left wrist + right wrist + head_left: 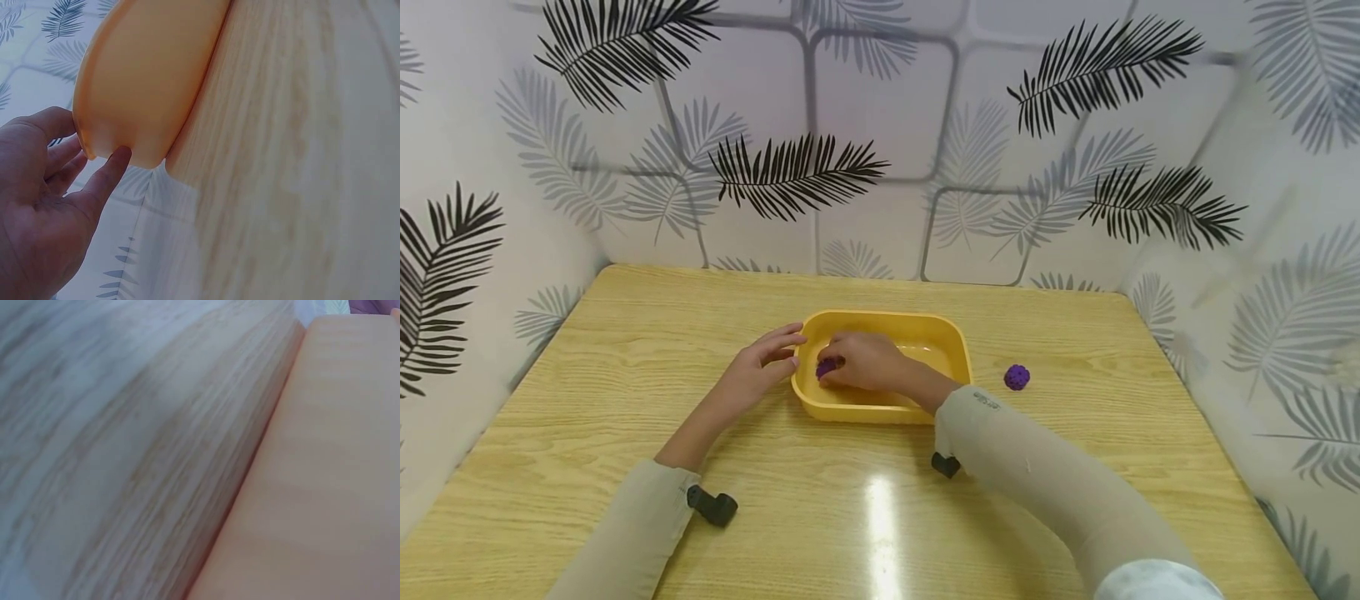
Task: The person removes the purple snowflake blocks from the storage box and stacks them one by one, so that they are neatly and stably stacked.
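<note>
A yellow plastic tray (917, 412) with rounded corners sits on the wooden table. Inside its left end, my right hand (868, 360) reaches over the front rim and pinches a small purple bumpy ball (826, 368) between fingers and thumb. My left hand (760, 371) holds the tray's left end. In the left wrist view its thumb (115, 164) presses the outer wall, while the fingertips lie at the rim. Farther right, a second purple bumpy ball (1017, 377) lies on the table, outside the tray. The right wrist view shows mainly the tray's outer wall (325, 475).
The light wooden table (1075, 467) runs out to both sides of the tray. Patterned wall covering (880, 225) with leaf prints stands behind the table and at its sides. Small black devices are strapped at both wrists.
</note>
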`<state>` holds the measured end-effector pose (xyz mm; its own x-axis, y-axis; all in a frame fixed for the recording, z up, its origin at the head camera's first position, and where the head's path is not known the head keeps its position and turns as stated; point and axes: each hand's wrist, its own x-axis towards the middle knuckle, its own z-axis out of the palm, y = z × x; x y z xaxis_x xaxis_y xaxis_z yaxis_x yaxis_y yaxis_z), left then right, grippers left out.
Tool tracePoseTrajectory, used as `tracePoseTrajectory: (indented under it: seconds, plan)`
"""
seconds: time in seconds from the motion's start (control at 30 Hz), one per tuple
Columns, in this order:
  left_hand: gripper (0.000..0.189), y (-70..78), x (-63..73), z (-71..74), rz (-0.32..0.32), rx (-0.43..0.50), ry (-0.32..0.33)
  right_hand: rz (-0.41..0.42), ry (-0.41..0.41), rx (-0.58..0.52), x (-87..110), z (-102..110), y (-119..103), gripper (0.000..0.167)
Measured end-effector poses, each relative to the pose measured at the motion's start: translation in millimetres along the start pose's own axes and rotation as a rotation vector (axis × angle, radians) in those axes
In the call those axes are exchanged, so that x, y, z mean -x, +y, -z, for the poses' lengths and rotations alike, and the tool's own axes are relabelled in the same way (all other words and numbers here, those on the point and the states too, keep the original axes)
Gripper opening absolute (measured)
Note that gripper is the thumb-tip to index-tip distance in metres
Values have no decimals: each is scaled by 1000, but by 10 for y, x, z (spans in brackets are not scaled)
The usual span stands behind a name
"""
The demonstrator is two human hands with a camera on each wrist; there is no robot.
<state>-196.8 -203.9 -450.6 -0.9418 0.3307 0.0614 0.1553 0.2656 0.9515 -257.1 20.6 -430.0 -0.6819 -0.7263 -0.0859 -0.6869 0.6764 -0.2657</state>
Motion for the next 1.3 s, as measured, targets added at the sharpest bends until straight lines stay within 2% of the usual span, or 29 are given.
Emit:
tracePoseTrajectory:
  seconds: [0.1, 0.3, 0.43, 0.63, 0.8, 1.07, 1.3]
  plan:
    - [42, -5, -8, -7, 5, -4, 1, -23, 23, -111, 21, 14, 44, 37]
    - [43, 3, -4, -11, 9, -13, 5, -113, 33, -471, 91, 22, 143, 36]
    - [43, 18, 2, -10, 16, -13, 8, -151, 17, -666, 149, 34, 184, 35]
    - [43, 19, 5, -16, 3, -23, 9, -171, 9, -851, 206, 92, 220, 37]
    - [43, 26, 7, -19, -3, -26, 8, -147, 31, -897, 254, 137, 236, 40]
    - [43, 23, 10, -20, -2, -28, 10, -127, 56, -862, 337, 167, 279, 41]
    - [44, 37, 22, -11, 3, -38, 14, -123, 110, -774, 454, 219, 330, 39]
